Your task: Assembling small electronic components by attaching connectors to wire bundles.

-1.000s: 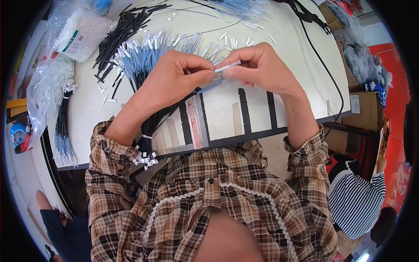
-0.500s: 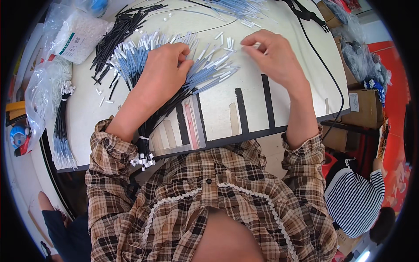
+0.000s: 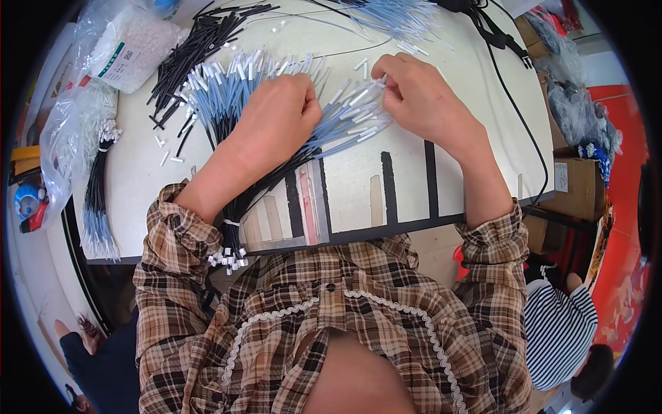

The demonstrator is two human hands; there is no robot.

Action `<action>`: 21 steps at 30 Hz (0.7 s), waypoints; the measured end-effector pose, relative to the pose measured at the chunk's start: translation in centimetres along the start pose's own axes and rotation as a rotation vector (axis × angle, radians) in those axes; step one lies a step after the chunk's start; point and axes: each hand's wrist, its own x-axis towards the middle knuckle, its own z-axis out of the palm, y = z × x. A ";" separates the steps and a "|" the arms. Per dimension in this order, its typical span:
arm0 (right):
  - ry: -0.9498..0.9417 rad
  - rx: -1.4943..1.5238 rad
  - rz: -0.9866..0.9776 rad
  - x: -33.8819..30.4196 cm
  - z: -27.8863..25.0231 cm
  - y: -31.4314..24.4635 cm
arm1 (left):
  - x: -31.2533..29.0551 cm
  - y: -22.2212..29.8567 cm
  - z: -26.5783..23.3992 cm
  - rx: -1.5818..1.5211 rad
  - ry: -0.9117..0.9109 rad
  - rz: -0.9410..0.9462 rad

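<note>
Many slender blue-grey wires (image 3: 334, 128) with white tubular tips (image 3: 360, 98) fan up and rightward past the curled left hand (image 3: 279, 114), ends nearest the narrowed right hand (image 3: 429, 96); whether either grips one, I cannot tell.

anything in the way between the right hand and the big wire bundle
Nothing visible at the near side: the right hand is right at the white-tipped ends on the right of the wire bundle. For the ends farther left, the left hand lies over the bundle in between.
</note>
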 end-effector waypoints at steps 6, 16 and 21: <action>-0.047 0.038 0.023 0.3 -0.1 0.0 | 0.0 0.3 0.0 0.083 0.067 0.022; -0.035 0.017 0.005 0.1 0.2 0.0 | -0.2 0.9 0.1 0.024 0.027 0.063; -0.012 -0.023 -0.030 0.1 0.3 0.0 | -0.2 1.4 -0.3 0.008 -0.030 0.026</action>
